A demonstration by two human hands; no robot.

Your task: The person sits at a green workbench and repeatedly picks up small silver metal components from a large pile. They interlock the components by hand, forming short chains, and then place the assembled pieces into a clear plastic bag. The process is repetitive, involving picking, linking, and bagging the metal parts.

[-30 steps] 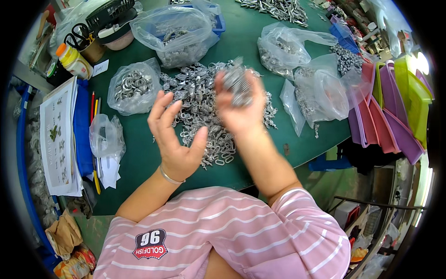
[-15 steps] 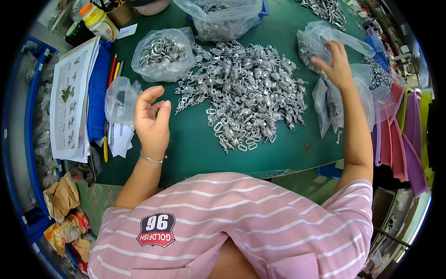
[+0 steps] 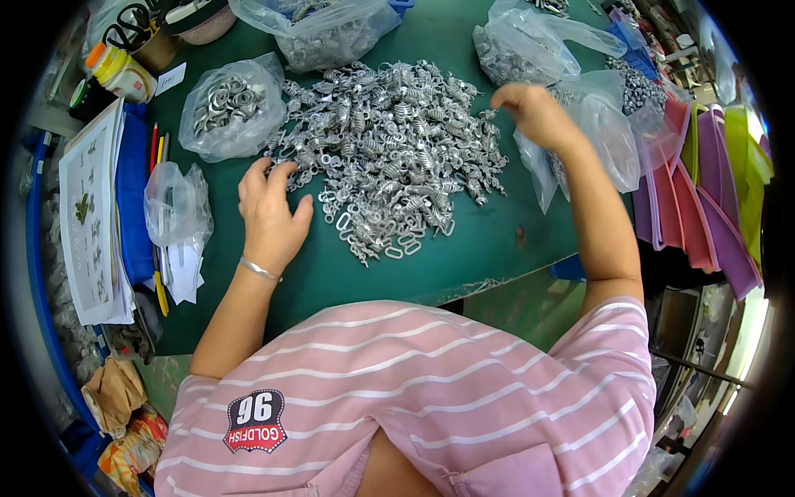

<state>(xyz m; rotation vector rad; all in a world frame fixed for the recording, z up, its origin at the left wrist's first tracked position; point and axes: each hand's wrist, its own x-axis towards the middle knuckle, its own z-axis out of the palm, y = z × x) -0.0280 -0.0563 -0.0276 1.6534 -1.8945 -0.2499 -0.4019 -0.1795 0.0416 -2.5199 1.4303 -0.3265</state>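
Note:
A broad heap of small silver-grey metal pieces (image 3: 389, 141), ribbed bodies with oval links among them, lies on the green table. My left hand (image 3: 273, 215), with a bracelet at the wrist, is at the heap's left edge; its fingers are apart and nothing shows in them. My right hand (image 3: 538, 120) hovers by the heap's upper right edge, next to the clear plastic bags. Its fingers are curled together, and whatever they may hold is hidden. One clear bag of grey parts (image 3: 505, 50) stands beyond that hand; another clear bag (image 3: 600, 116) lies beside its wrist.
A bag of silver rings (image 3: 232, 108) sits left of the heap, a crumpled clear bag (image 3: 178, 203) nearer me. Farther back is a bag of metal parts (image 3: 331, 37). Printed sheets (image 3: 87, 224), pencils (image 3: 154, 149) and a yellow jar (image 3: 120, 73) line the left; coloured bins (image 3: 696, 190) the right.
My right hand has moved left from over the bags toward the heap, its fingers curling in. My left hand has turned and spread its fingers at the heap's edge. The whole view has shifted.

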